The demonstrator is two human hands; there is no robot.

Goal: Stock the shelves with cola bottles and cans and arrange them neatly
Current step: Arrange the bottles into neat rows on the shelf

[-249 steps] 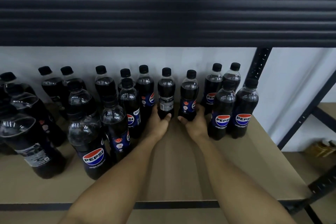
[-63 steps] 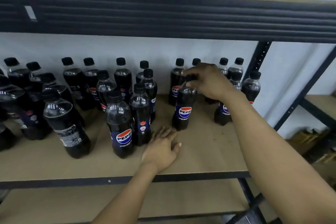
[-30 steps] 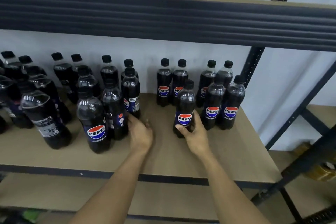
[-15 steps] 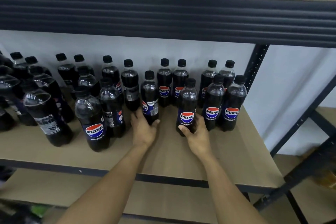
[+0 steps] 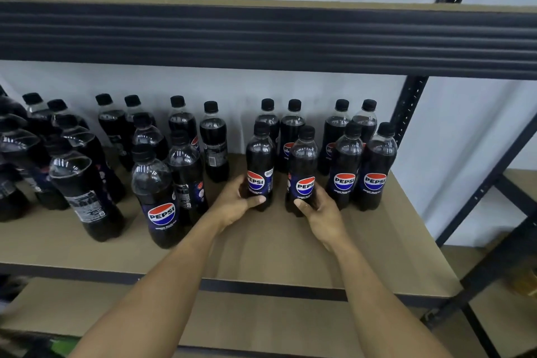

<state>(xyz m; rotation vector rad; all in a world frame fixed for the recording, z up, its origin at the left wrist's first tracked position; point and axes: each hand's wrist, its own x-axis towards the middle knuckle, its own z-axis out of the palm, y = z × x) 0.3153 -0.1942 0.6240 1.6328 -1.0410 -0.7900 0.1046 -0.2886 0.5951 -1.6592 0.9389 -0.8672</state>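
- Left hand [image 5: 232, 206] curls around the base of an upright cola bottle [image 5: 259, 160], thumb across its front.
- Right hand [image 5: 322, 212] grips a second bottle [image 5: 302, 166] just beside it, at 3 o'clock.
- Shelf board [image 5: 276, 250] carries both.
- Loose bottle cluster [image 5: 157, 192] stands at 9 o'clock.

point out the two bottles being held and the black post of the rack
left held bottle [image 5: 259, 154], head view, body above the label
right held bottle [image 5: 302, 160], head view, body above the label
black post [image 5: 406, 110], head view, holed face by the back row
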